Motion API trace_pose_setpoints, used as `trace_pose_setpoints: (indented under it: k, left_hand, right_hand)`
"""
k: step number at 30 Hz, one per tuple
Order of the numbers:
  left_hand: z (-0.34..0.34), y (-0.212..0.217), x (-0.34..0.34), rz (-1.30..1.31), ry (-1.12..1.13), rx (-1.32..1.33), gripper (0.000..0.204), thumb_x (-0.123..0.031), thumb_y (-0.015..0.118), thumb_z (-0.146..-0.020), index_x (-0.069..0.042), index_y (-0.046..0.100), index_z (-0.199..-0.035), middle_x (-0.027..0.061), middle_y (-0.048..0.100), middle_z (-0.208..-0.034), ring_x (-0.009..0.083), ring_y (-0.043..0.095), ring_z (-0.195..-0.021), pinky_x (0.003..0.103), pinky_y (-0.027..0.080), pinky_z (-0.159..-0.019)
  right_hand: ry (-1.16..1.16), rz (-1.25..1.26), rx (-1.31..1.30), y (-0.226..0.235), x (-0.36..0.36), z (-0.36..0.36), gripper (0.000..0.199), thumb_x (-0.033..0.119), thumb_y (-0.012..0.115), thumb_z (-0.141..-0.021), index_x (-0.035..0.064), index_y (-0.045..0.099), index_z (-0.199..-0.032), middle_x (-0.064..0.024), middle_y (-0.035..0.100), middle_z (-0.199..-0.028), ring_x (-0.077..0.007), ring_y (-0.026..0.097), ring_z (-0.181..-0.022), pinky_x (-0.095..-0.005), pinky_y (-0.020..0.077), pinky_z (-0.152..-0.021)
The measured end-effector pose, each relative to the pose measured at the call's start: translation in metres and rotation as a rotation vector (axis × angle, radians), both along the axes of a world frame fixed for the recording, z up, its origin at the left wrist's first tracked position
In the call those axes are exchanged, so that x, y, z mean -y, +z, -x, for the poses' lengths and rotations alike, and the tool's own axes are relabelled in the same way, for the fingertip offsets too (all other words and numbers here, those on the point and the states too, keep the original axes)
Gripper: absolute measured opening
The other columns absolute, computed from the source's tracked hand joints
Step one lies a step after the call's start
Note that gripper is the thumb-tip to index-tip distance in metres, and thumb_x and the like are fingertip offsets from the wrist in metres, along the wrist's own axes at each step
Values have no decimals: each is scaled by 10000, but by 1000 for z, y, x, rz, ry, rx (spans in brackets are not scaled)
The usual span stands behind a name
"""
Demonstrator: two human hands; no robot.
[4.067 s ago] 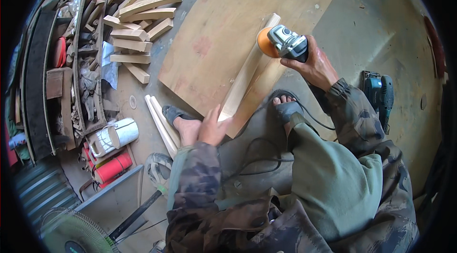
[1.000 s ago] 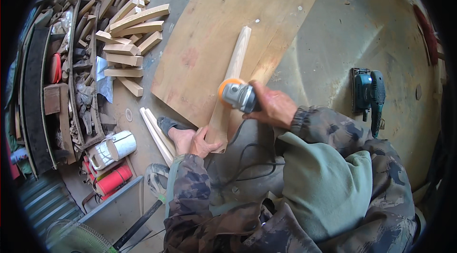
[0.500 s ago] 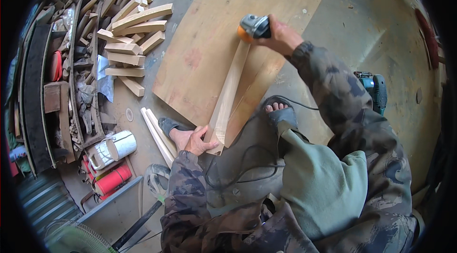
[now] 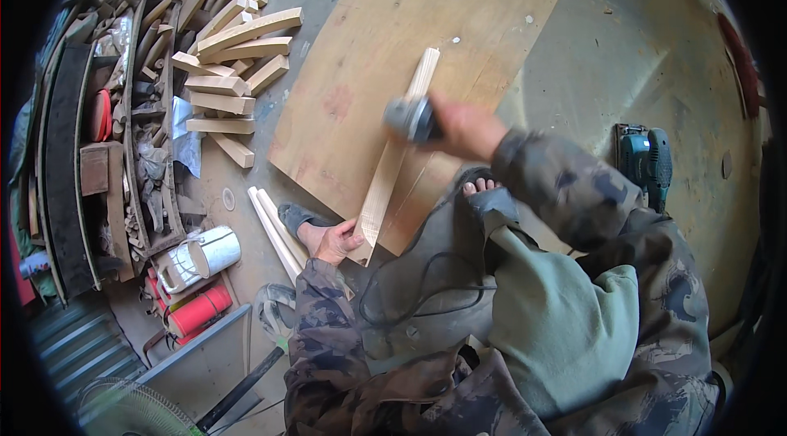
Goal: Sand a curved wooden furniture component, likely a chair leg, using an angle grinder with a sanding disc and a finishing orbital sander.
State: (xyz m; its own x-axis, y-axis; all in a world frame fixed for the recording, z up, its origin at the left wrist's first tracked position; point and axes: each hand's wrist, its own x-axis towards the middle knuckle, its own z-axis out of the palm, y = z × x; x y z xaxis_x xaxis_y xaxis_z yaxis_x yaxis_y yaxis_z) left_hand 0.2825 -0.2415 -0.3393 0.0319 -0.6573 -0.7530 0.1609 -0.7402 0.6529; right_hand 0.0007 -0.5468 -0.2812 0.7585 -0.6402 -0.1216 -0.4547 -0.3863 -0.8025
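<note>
A long, pale wooden leg [image 4: 380, 190] lies slanting across a plywood board [image 4: 336, 59] on the floor. My left hand [image 4: 334, 244] grips its near end, thumb on top and fingers at the side. Around the body of a grey angle grinder [image 4: 410, 119], smeared by motion, my right hand [image 4: 469, 129] is closed. The grinder is over the leg's upper middle and hides that stretch of wood. Its disc is hidden or blurred now, so contact with the wood cannot be made out.
Left of the board lie several cut wooden blocks [image 4: 220, 103] and two finished-looking pale legs [image 4: 275, 227]. A black cord [image 4: 422, 305] loops between my feet. A teal power sander [image 4: 643, 159] stands at right. A white bucket [image 4: 215, 251] and a fan [image 4: 131, 411] are lower left.
My right hand has drawn the grinder from the leg's far end down toward me, uncovering that end. My left hand still holds the near end.
</note>
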Motion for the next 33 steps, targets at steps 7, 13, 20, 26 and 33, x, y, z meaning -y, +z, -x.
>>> trace_pose_setpoints:
  k: [7, 13, 20, 26, 33]
  left_hand:
    - [-30, -2, -4, 66, 54, 361, 570, -142, 736, -824, 30, 511, -1318, 83, 660, -1049, 133, 617, -946, 275, 498, -849]
    - [85, 49, 86, 471, 409, 773, 283, -106, 639, -891, 14, 606, -1145, 70, 642, -1008, 155, 615, -876, 291, 510, -813]
    - [256, 56, 175, 366, 142, 219, 526, -477, 642, -893, 3, 610, -1105, 21, 634, -910, 72, 534, -818, 256, 457, -759]
    - [246, 45, 172, 175, 85, 105, 629, -598, 677, -808, 12, 640, -955, 24, 612, -807, 75, 521, -734, 262, 444, -666]
    - [245, 41, 178, 28, -68, 145, 620, -573, 696, -803, 15, 643, -993, 32, 626, -837, 99, 568, -727, 262, 465, -666]
  right_hand:
    - [-510, 180, -47, -24, 123, 44, 701, 525, 767, -725, -14, 516, -1096, -191, 658, -922, -316, 669, -834, -396, 527, -720]
    - [-767, -970, 855, -12, 68, 66, 504, 468, 703, -831, 45, 527, -1040, -62, 573, -753, -185, 607, -602, -338, 533, -561]
    - [-802, -1109, 940, -31, 7, 62, 438, 421, 687, -859, 62, 517, -1042, -84, 594, -780, -191, 623, -607, -338, 547, -564]
    - [-857, -1118, 1072, -31, 7, 72, 471, 434, 706, -840, 62, 509, -1051, -89, 595, -808, -192, 640, -645, -346, 560, -595]
    - [-788, -856, 967, -31, 5, 85, 463, 426, 677, -857, 41, 545, -1078, -76, 619, -836, -158, 617, -709, -300, 518, -606]
